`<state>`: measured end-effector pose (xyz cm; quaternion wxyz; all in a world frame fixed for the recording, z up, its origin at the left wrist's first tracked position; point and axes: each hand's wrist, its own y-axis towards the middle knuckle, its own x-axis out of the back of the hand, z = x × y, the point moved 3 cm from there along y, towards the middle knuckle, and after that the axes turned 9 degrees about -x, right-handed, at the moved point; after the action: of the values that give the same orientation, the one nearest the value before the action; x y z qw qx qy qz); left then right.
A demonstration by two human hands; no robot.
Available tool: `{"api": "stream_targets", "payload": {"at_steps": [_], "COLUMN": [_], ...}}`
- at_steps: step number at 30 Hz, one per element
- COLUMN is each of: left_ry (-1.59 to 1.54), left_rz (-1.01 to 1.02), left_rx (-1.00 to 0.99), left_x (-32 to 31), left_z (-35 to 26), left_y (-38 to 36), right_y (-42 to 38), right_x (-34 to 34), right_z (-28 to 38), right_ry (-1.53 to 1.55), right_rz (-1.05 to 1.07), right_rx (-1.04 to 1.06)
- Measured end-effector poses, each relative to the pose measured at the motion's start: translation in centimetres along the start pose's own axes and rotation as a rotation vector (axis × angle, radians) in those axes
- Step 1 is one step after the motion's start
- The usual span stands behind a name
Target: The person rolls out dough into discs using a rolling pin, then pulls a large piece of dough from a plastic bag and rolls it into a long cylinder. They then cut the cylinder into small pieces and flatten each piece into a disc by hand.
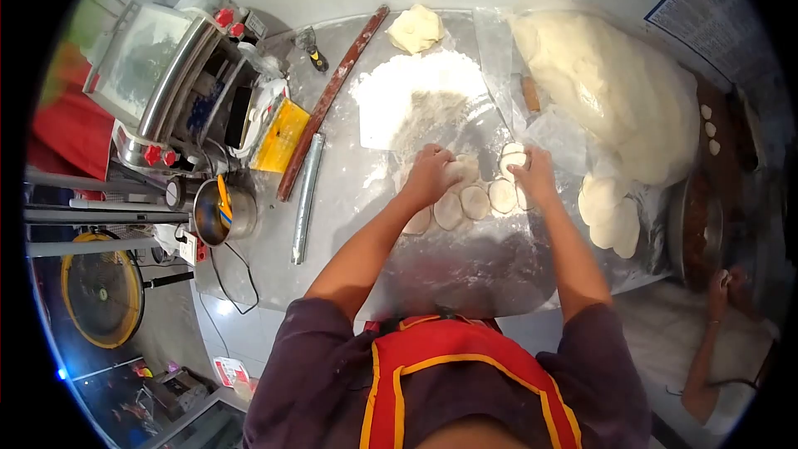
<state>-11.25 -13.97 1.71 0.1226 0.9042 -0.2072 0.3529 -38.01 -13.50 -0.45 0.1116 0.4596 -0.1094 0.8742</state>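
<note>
On the floured metal table (465, 266), my left hand (430, 173) presses down on a small round dough piece (462, 170). My right hand (534, 173) grips another dough piece (512, 156) at its fingertips. Several flattened dough discs (475, 202) lie in a row just in front of both hands. A pile of flour (416, 91) spreads beyond the hands.
A big dough mass (615, 91) under plastic sits at the right, with stacked dough discs (611, 214) below it. A dough lump (416, 29), a long wooden rolling pin (332, 96), a metal rod (307, 199), a steel cup (223, 212) and a machine (174, 83) lie left. Another person's hand (721, 287) works at the right.
</note>
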Motion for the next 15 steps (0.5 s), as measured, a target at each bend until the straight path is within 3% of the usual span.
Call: {"api": "stream_targets", "payload": {"at_steps": [2, 4, 5, 8, 11, 12, 14, 15], "left_ry": [-0.17, -0.207, -0.229, -0.101, 0.05, -0.042, -0.227, -0.368], "left_rz": [0.126, 0.07, 0.044, 0.482, 0.455, 0.464, 0.48, 0.378], "left_rx": [0.154, 0.198, 0.219, 0.287, 0.118, 0.165, 0.259, 0.263], "left_x": [-2.4, -4.5, -5.2, -2.4, -2.5, -2.8, -3.5, -4.1], "left_z": [1.4, 2.7, 2.9, -1.5, -1.4, -1.1, -0.5, -0.2], "left_y": [2.5, 3.5, 3.9, 4.3, 4.4, 4.9, 7.3, 8.5], "right_y": [1.3, 1.5, 1.3, 0.0, -1.6, -0.3, 3.1, 4.2], "right_x": [-0.5, -0.3, -0.1, -0.7, -0.2, -0.8, -1.1, -1.1], "right_z": [-0.2, 0.5, 0.9, 1.6, 1.8, 1.0, -0.7, -0.9], "right_ry": [0.147, 0.262, 0.203, -0.079, -0.126, -0.058, 0.159, 0.267], "right_rz": [0.079, 0.167, 0.186, 0.202, -0.156, 0.018, 0.262, 0.383], "right_rx": [-0.179, -0.33, -0.278, -0.089, 0.378, 0.316, -0.015, -0.185]}}
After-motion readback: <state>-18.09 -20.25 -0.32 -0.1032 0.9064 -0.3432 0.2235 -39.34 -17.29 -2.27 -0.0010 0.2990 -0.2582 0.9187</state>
